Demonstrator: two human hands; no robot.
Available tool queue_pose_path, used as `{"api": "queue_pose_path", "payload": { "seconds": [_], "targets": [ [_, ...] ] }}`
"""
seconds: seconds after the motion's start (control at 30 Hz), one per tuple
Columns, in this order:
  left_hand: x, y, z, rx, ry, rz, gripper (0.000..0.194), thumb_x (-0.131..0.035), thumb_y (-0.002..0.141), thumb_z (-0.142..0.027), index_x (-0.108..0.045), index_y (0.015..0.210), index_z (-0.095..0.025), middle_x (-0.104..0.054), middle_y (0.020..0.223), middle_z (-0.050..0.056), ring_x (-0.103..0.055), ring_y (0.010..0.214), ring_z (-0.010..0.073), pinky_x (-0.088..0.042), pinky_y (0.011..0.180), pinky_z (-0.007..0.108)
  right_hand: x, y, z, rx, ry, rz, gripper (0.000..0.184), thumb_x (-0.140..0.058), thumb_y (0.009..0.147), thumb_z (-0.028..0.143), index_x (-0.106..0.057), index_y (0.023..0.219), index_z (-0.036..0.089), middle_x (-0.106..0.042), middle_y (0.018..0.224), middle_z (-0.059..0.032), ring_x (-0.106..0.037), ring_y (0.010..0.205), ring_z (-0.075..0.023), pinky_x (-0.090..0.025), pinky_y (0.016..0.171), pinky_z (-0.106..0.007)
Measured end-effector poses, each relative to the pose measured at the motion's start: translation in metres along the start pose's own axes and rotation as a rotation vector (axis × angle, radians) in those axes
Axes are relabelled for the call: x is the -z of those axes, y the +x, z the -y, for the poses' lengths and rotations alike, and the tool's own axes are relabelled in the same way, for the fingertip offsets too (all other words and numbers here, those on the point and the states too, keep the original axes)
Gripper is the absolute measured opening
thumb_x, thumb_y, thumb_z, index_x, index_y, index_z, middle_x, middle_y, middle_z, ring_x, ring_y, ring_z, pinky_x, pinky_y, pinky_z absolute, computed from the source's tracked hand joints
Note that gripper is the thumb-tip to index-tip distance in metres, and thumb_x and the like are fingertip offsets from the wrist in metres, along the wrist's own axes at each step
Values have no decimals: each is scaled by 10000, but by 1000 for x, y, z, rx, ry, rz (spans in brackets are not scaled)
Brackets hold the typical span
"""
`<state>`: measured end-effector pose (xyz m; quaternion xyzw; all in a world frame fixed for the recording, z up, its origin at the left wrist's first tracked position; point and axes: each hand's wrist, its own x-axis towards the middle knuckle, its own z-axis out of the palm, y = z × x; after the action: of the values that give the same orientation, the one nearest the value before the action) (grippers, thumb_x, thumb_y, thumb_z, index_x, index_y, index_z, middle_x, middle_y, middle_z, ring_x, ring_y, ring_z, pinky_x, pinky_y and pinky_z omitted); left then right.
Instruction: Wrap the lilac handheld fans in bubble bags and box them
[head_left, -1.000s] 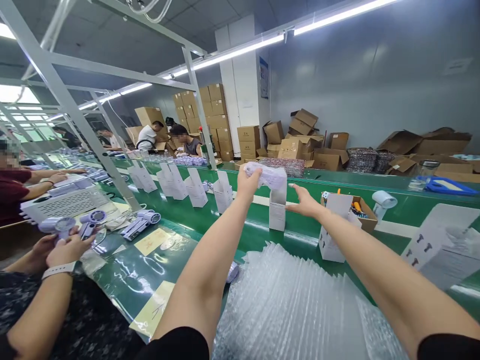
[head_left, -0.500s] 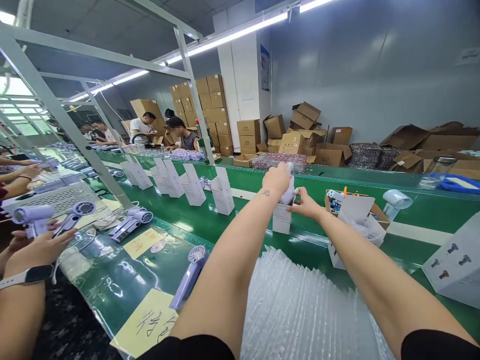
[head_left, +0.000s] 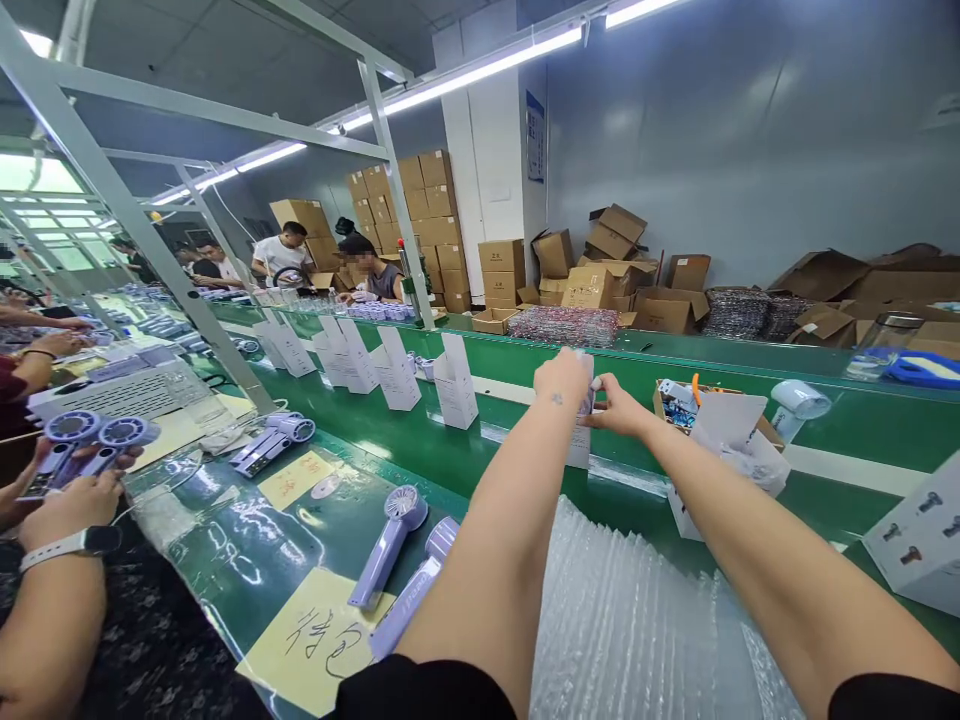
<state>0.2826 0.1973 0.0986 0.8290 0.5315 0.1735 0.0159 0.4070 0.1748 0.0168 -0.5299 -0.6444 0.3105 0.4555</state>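
Both my arms reach out over the green conveyor belt (head_left: 525, 395). My left hand (head_left: 562, 377) is closed over a bubble-wrapped item and presses it down into an upright open white box (head_left: 579, 447); the item is nearly hidden by the hand. My right hand (head_left: 616, 409) touches the box's top edge on the right side, fingers pinched at the opening. A pile of bubble-wrap bags (head_left: 630, 620) lies under my forearms. Two lilac hand-held fans (head_left: 390, 535) lie on the bench below my left arm.
A row of open white boxes (head_left: 397, 375) stands along the belt to the left. A brown carton of parts (head_left: 709, 420) and printed white boxes (head_left: 915, 535) sit right. A co-worker's hands (head_left: 67, 490) hold fans at the left. Cardboard cartons are stacked by the far wall.
My left hand has lowered the wrapped item from above the box down into its opening. My right hand closed in on the box top. A second lilac fan came into view.
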Motion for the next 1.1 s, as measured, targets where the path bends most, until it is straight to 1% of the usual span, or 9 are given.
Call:
{"api": "queue_pose_path", "payload": {
  "seconds": [0.07,0.27,0.43,0.57,0.67,0.73,0.83,0.97,1.1],
  "targets": [
    [-14,-8,5,11,-3,16,372,-450,868,-341,-478,1160,-112,-616,1071,199,-586,1019,274,-433,841,386,1,-1,-2,-8,-21,-15,623,-778,479,261,-317,898,248,-484,1077,-44,-580,918,-221,-530,787,-433],
    [-31,-20,27,-448,171,112,266,-425,860,-287,-615,1034,-221,-595,1198,89,-275,1303,363,-142,1015,638,1,-1,-6,-56,-22,-29,647,-774,492,274,-284,913,257,-529,1031,-39,-598,853,-218,-557,652,-388],
    [6,-30,35,-420,172,157,306,-413,882,-344,-603,1100,-242,-579,1237,72,-218,1332,367,-46,1018,661,-2,-6,10,-113,51,-18,646,-760,487,322,-262,894,271,-499,1123,-52,-614,788,-218,-557,537,-375],
    [70,-66,81,-231,18,-68,374,-279,932,-334,-604,1038,-183,-647,1043,88,-536,1049,259,-374,916,429,-4,-9,14,-163,-24,10,646,-755,478,275,-276,910,269,-513,1130,-108,-619,810,-272,-556,553,-416],
    [92,-125,135,43,56,78,427,-279,916,-364,-630,803,-149,-661,837,89,-598,863,224,-429,777,321,-11,-18,18,-154,-201,19,643,-738,518,241,-315,1003,235,-513,1152,-190,-602,879,-345,-525,628,-462],
    [81,-174,161,200,96,327,319,-428,848,-393,-626,756,-160,-661,830,83,-603,857,223,-431,745,295,-15,-27,27,-113,-361,2,663,-734,552,244,-335,1078,184,-505,1160,-245,-551,990,-400,-471,758,-491],
    [41,-238,178,298,105,447,272,-694,624,-393,-631,746,-158,-663,780,81,-619,760,234,-441,662,289,-16,-41,53,-18,-549,-27,659,-722,598,257,-373,1141,126,-432,1241,-289,-404,1178,-423,-371,908,-463],
    [17,-277,176,364,81,376,305,-685,612,-388,-633,796,-149,-658,822,104,-619,801,265,-436,655,305,-2,-65,112,34,-696,12,284,-665,659,254,-534,898,173,-581,1031,-168,-497,1075,-358,-387,882,-437],
    [47,-275,155,381,-40,231,362,-531,748,-468,-617,848,-131,-628,796,84,-601,787,230,-421,637,287,8,-128,176,-168,-629,187,199,-646,720,339,-528,655,193,-625,713,-98,-611,772,-274,-469,728,-397]
  ]
}}
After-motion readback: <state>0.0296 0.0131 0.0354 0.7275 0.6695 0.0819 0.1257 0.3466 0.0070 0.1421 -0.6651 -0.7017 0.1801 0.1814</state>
